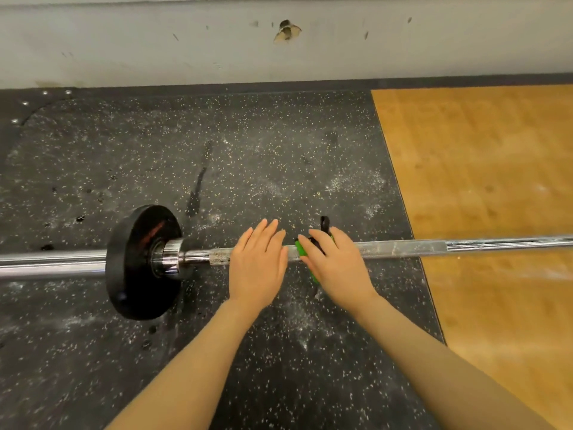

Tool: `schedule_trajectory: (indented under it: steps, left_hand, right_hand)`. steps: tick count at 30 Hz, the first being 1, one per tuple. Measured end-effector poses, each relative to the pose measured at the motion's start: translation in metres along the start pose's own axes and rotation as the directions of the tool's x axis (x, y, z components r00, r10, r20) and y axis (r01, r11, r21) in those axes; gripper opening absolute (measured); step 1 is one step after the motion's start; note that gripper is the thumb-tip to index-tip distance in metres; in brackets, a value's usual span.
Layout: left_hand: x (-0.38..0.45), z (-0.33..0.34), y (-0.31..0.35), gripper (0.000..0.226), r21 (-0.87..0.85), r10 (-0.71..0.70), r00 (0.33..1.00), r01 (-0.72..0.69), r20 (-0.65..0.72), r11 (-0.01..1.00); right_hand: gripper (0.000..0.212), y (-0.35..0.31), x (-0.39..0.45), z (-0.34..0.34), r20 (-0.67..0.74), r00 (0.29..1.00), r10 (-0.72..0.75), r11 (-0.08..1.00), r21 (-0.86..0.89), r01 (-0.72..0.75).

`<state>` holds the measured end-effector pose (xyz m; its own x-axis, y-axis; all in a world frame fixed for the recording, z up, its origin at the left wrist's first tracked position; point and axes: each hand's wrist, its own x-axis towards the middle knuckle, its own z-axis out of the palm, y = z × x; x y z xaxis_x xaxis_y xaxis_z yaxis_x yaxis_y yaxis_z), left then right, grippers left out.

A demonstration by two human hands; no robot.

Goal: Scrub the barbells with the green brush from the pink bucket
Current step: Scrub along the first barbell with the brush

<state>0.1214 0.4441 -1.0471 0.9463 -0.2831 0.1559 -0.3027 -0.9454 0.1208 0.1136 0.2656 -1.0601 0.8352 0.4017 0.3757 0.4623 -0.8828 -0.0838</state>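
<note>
Green brush lies across barbell shaft, right hand grasping it from above, fingers wrapped over black-and-green handle; left hand flat on knurled shaft just beside brush, fingers straight, holding nothing. Black plate sits on sleeve left of hands. Bar rests over speckled rubber mat, white dust scattered; wooden platform right; scuffed wall behind

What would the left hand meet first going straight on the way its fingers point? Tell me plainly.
The left hand lies flat over the barbell, fingers pointing toward the wall. Beyond them only speckled rubber floor shows; probably the wall first.
</note>
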Motion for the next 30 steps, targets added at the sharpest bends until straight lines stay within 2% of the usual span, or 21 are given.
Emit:
schedule_trajectory:
  steps: [5, 12, 21, 26, 30]
  left_hand:
    - [-0.001, 0.002, 0.002, 0.046, -0.008, -0.003, 1.000, 0.003, -0.023, 1.000]
    - [-0.001, 0.003, 0.004, 0.046, -0.016, -0.005, 0.999, 0.004, -0.045, 1.000]
    - [0.000, 0.001, 0.003, 0.048, -0.014, -0.001, 1.000, 0.001, -0.017, 1.000]
    - [-0.001, 0.001, 0.003, 0.049, -0.012, -0.004, 1.000, 0.004, 0.009, 1.000]
    - [0.000, 0.001, 0.005, 0.050, -0.023, -0.026, 0.999, 0.027, 0.018, 0.999]
  right_hand:
    - [0.037, 0.020, -0.011, -0.008, -0.023, 1.000, 0.003, 1.000, 0.005, -0.003]
    - [0.038, 0.045, -0.026, -0.018, -0.054, 0.993, 0.104, 0.994, -0.025, -0.105]
    - [0.039, 0.041, -0.023, -0.019, -0.050, 0.998, 0.047, 0.999, -0.014, -0.048]
    - [0.040, 0.069, -0.040, -0.025, -0.038, 0.991, 0.132, 0.991, 0.005, -0.131]
    - [0.039, 0.066, -0.039, -0.026, -0.040, 0.984, 0.171, 0.985, 0.033, -0.170]
